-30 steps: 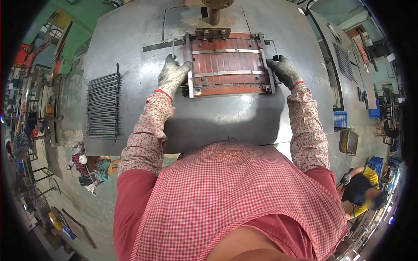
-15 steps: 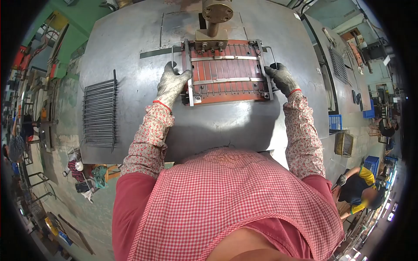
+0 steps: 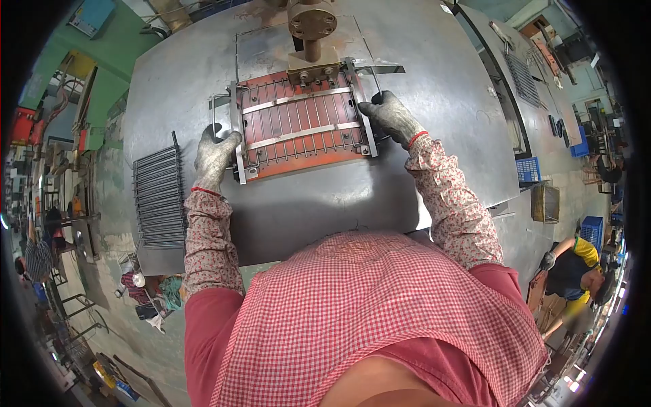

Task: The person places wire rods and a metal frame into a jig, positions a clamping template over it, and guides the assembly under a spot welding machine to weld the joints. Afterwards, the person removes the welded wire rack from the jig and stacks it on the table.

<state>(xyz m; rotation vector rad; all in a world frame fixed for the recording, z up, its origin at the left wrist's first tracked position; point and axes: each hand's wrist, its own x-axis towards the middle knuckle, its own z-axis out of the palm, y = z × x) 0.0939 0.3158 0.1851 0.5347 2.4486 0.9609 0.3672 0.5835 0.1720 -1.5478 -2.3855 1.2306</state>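
Note:
A jig with a red-brown base plate (image 3: 302,160), steel side bars and wire handles lies on the metal table under a press head (image 3: 312,64). Thin metal rods run across it beneath two flat steel strips (image 3: 302,133), forming a wire grid. My left hand (image 3: 215,157), in a grey glove, is closed at the jig's left handle, thumb towards the side bar. At the right handle, my right hand (image 3: 395,119) is gloved and closed too, its thumb against the side bar. Some fingers of both hands are hidden. The jig sits slightly skewed, its right side farther from me.
A stack of wire grids (image 3: 159,197) lies at the table's left edge. On the right, a second table holds another wire grid (image 3: 523,80). Blue crates (image 3: 591,230) and a wire basket (image 3: 545,203) stand beyond it. A co-worker (image 3: 573,275) is at lower right.
Both hands have shifted the jig left relative to the press head and turned it slightly, the right side swinging away from me. The head view has also moved a little.

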